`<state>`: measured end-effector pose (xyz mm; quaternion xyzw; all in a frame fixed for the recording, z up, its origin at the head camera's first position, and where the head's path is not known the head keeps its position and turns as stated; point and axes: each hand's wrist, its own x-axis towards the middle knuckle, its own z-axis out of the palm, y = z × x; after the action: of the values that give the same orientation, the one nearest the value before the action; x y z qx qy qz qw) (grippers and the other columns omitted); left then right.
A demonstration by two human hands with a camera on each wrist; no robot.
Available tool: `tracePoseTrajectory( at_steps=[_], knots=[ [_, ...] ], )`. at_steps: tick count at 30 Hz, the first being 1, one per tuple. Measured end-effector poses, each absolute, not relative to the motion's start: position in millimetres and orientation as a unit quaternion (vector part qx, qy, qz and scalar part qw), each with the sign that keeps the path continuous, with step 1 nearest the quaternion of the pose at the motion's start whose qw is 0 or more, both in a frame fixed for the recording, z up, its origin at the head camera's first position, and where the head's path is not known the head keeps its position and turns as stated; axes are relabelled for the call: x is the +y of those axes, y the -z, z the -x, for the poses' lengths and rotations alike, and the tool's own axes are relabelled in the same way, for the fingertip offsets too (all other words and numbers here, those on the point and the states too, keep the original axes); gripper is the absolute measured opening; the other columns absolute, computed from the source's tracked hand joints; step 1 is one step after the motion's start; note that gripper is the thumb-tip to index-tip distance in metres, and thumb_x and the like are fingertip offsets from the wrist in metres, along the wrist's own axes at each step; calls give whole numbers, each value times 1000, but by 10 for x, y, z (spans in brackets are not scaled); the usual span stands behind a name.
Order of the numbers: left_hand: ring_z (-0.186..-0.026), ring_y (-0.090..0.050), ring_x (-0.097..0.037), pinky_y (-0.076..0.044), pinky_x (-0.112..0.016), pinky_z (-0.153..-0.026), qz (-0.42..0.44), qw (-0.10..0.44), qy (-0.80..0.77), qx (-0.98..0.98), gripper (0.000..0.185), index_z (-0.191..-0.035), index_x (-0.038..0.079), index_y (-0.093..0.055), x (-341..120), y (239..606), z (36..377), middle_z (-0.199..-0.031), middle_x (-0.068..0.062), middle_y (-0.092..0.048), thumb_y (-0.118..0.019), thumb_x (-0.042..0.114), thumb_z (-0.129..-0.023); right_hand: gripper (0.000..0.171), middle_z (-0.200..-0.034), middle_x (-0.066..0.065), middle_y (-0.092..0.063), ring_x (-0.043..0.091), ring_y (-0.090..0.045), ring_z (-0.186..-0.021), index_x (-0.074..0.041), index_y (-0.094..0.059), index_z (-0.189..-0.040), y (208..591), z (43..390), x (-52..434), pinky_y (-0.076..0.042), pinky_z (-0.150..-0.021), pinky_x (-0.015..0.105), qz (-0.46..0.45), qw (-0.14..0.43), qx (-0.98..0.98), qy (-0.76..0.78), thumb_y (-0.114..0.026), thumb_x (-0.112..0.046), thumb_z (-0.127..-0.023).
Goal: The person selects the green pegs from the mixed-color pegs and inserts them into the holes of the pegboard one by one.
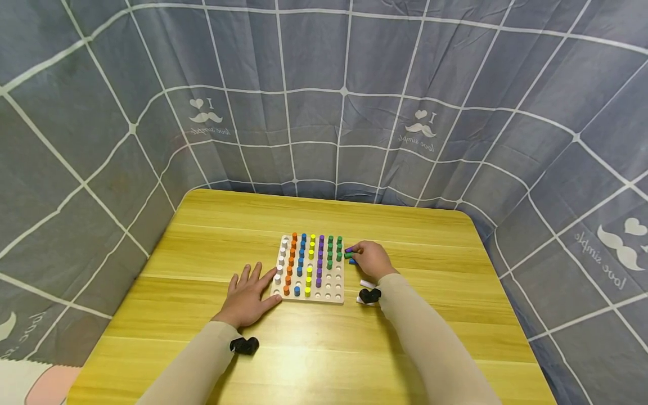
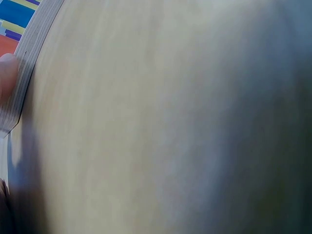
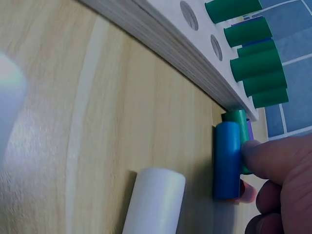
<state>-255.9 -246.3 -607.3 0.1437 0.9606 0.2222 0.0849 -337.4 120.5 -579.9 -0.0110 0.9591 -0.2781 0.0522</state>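
A wooden pegboard (image 1: 323,298) stands on the table, with columns of white, orange, blue, yellow, purple and green pegs upright in its holes. My left hand (image 1: 246,298) lies spread on the tabletop, index finger and thumb at the board's left side and front-left corner. Off the board's right edge, my right hand (image 1: 372,260) pinches a green peg (image 3: 236,117) between thumb and fingers; the fingers' far side is hidden. Right alongside lies a blue peg (image 3: 226,161). A purple peg (image 1: 349,250) shows just beyond the green one.
Two white pegs lie on the table near my right wrist, one white peg (image 1: 367,284) farther off and another (image 1: 364,302) partly under the wrist camera. Bare holes show at the board's front right (image 3: 189,15). A grey checked curtain (image 1: 324,118) surrounds the wooden table (image 1: 228,225).
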Motion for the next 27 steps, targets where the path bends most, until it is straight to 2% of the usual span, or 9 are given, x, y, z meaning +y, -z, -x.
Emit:
tracePoseTrajectory(
  at_steps=[6, 13, 27],
  knots=[
    [-162, -4, -50, -1, -73, -125, -144, 83, -221, 961, 80, -168, 33, -30, -2465, 6088, 2562, -176, -20, -14, -52, 70, -101, 14, -102, 5, -77, 24, -68, -95, -11, -79, -108, 5787, 3360, 1231, -57, -95, 46, 16, 61, 964, 260, -69, -18, -101],
    [-162, -3, -50, 0, -73, -126, -142, 86, -220, 961, 80, -168, 33, -30, -2459, 6086, 2564, -176, -20, -13, -53, 70, -101, 15, -102, 5, -77, 24, -69, -97, -11, -79, -111, 5816, 3363, 1232, -57, -94, 46, 18, 65, 967, 247, -69, -16, -100],
    [-162, -3, -50, 0, -73, -126, -140, 86, -220, 961, 80, -168, 32, -30, -2451, 6089, 2564, -176, -20, -14, -53, 69, -101, 28, -126, 11, -76, 30, -69, -116, -10, -76, -127, 5889, 3355, 1266, -54, -106, 50, 0, 75, 960, 271, -69, -15, -101]
  ],
)
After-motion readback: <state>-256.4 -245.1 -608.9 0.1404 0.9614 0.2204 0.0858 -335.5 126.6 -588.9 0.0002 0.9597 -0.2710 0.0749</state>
